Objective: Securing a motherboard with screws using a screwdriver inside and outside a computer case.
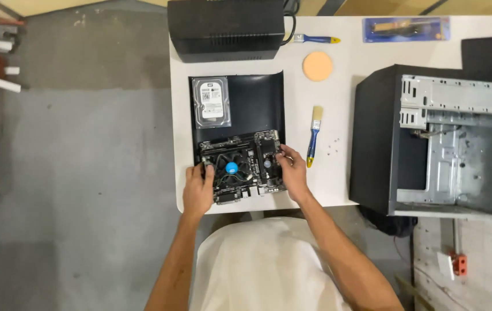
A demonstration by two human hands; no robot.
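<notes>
Both arms reach forward — left hand [198,190] flat, fingers curled at its tip (palm down), right hand [293,173] angled inward, fingers pinching.

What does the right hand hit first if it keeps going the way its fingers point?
The right hand points up-left over the motherboard; going on, it would likely meet the hard drive first, though height is unclear.

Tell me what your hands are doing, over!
Left hand and right hand grip the motherboard by its sides. Board sits on a black panel beside the hard drive. Brush lies clear.
</notes>
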